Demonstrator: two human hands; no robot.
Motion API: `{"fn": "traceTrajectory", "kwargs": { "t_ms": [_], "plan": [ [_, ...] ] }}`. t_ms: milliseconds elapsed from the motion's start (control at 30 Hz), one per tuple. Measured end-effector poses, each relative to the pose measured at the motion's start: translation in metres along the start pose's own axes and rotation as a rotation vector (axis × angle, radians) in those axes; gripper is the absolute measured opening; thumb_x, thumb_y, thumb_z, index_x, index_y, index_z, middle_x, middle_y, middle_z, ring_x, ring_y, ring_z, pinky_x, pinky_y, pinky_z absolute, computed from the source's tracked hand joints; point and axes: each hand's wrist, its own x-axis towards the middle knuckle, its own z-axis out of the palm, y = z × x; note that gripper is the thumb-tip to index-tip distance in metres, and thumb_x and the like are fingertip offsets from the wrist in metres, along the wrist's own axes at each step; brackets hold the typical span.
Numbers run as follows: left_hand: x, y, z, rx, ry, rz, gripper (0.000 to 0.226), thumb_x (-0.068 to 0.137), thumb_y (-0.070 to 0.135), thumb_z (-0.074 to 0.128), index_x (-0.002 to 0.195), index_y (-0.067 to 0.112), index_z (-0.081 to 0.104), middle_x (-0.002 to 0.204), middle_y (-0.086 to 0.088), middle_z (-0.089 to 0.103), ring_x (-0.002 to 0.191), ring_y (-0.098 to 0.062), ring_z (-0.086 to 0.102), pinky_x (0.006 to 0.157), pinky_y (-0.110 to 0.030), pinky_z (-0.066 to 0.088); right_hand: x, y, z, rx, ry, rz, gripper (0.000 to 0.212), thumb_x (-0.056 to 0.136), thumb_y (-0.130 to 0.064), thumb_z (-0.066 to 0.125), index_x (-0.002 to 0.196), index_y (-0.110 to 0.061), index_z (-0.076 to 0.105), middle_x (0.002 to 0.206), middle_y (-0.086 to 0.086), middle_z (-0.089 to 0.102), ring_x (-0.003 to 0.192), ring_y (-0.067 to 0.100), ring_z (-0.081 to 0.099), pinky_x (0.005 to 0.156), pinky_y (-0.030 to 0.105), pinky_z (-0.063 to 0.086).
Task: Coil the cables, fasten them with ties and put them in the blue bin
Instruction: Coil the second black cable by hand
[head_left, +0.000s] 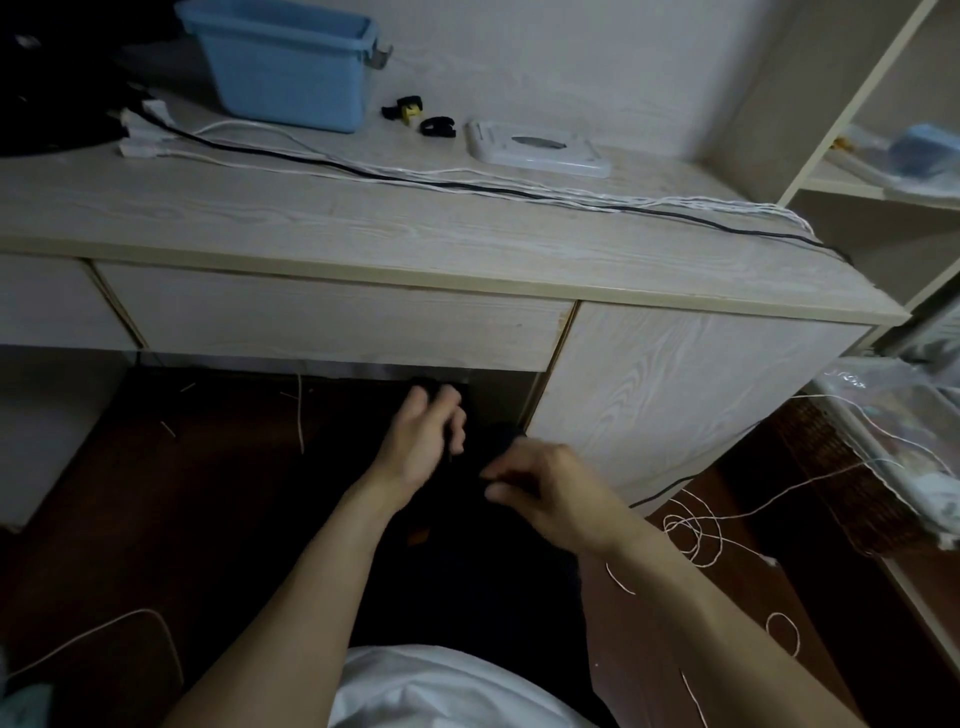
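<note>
Both hands work low under the desk (363, 244): the left hand (423, 441) seems to pinch a dark cable, the right hand (540, 488) pinching beside it, unclear on what; uncoiled cables (467, 184) run lengthwise above, blue bin (291, 73) far back-left

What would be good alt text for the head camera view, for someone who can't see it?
A person's left hand and right hand work low in the dark space under a pale wooden desk, fingers curled; what they hold is too dark to tell. White and black cables trail across the desk past a blue bin.
</note>
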Motion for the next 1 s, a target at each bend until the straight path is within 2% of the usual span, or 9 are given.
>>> {"fn": "traceTrajectory", "kwargs": {
  "t_ms": [133, 267, 367, 433, 500, 600, 667, 833, 1000],
  "plan": [
    [-0.013, -0.004, 0.007, 0.487, -0.29, -0.077, 0.03, 0.105, 0.029, 0.038, 0.084, 0.01, 0.048, 0.062, -0.003, 0.055, 0.056, -0.017, 0.052, 0.067, -0.034, 0.045, 0.004, 0.005, 0.002, -0.021, 0.328, -0.016, 0.014, 0.091, -0.018, 0.071, 0.104, -0.021, 0.076, 0.09, -0.006, 0.063, 0.081, -0.001, 0.059, 0.074, 0.008, 0.041],
    [-0.019, 0.003, 0.004, 0.296, -0.527, -0.293, 0.048, 0.106, 0.047, 0.025, 0.079, 0.013, 0.048, 0.054, -0.002, 0.035, 0.043, -0.015, 0.031, 0.048, -0.03, 0.034, 0.003, 0.006, 0.004, 0.085, 0.435, 0.106, 0.017, 0.082, -0.032, 0.08, 0.092, -0.02, 0.074, 0.083, -0.01, 0.067, 0.075, 0.002, 0.064, 0.066, 0.014, 0.047],
    [-0.023, 0.01, -0.001, 0.148, -0.636, -0.334, 0.059, 0.099, 0.061, 0.029, 0.064, 0.015, 0.042, 0.047, 0.0, 0.025, 0.036, -0.013, 0.02, 0.038, -0.026, 0.025, 0.005, 0.004, 0.008, 0.224, 0.399, 0.239, 0.03, 0.078, -0.056, 0.07, 0.082, -0.026, 0.071, 0.074, -0.011, 0.067, 0.067, 0.006, 0.063, 0.059, 0.022, 0.049],
    [-0.027, 0.012, 0.001, 0.012, -0.623, -0.309, 0.058, 0.098, 0.057, 0.036, 0.057, 0.016, 0.034, 0.041, 0.002, 0.023, 0.033, -0.012, 0.019, 0.037, -0.026, 0.023, 0.008, 0.005, 0.014, 0.267, 0.345, 0.241, 0.032, 0.085, -0.068, 0.054, 0.076, -0.039, 0.066, 0.072, -0.012, 0.061, 0.066, 0.004, 0.057, 0.06, 0.023, 0.044],
    [-0.029, 0.01, 0.003, -0.134, -0.567, -0.302, 0.057, 0.099, 0.051, 0.04, 0.054, 0.017, 0.028, 0.038, 0.003, 0.021, 0.031, -0.012, 0.018, 0.039, -0.027, 0.023, 0.009, 0.006, 0.02, 0.39, 0.26, 0.245, 0.044, 0.089, -0.074, 0.042, 0.078, -0.037, 0.065, 0.075, -0.008, 0.057, 0.068, 0.005, 0.053, 0.065, 0.028, 0.041],
    [-0.029, 0.006, 0.004, -0.299, -0.464, -0.333, 0.056, 0.097, 0.048, 0.046, 0.055, 0.019, 0.024, 0.039, 0.002, 0.016, 0.032, -0.012, 0.016, 0.039, -0.027, 0.025, 0.01, 0.006, 0.023, 0.662, 0.132, 0.279, 0.069, 0.093, -0.069, 0.042, 0.1, -0.005, 0.065, 0.091, 0.028, 0.062, 0.084, 0.023, 0.057, 0.078, 0.056, 0.046],
    [-0.03, 0.004, 0.009, -0.388, -0.434, -0.363, 0.055, 0.097, 0.049, 0.046, 0.055, 0.02, 0.026, 0.04, 0.002, 0.016, 0.033, -0.012, 0.018, 0.041, -0.027, 0.028, 0.011, 0.003, 0.021, 0.8, 0.133, 0.353, 0.078, 0.092, -0.068, 0.048, 0.107, 0.008, 0.062, 0.103, 0.042, 0.056, 0.091, 0.032, 0.058, 0.092, 0.064, 0.044],
    [-0.03, 0.003, 0.021, -0.56, -0.54, -0.425, 0.044, 0.101, 0.045, 0.035, 0.066, 0.017, 0.039, 0.051, 0.002, 0.025, 0.045, -0.014, 0.028, 0.054, -0.03, 0.038, 0.014, 0.005, 0.018, 0.971, 0.306, 0.62, 0.066, 0.078, -0.064, 0.062, 0.099, -0.002, 0.075, 0.098, 0.032, 0.069, 0.085, 0.037, 0.066, 0.081, 0.047, 0.051],
    [-0.029, 0.001, 0.02, -0.54, -0.436, -0.446, 0.045, 0.099, 0.041, 0.039, 0.06, 0.02, 0.035, 0.044, 0.007, 0.02, 0.037, -0.01, 0.016, 0.042, -0.025, 0.021, 0.013, 0.003, 0.012, 0.936, 0.313, 0.569, 0.054, 0.094, -0.049, 0.057, 0.092, 0.004, 0.067, 0.071, 0.019, 0.061, 0.069, 0.03, 0.058, 0.074, 0.047, 0.045]
  ]
}}
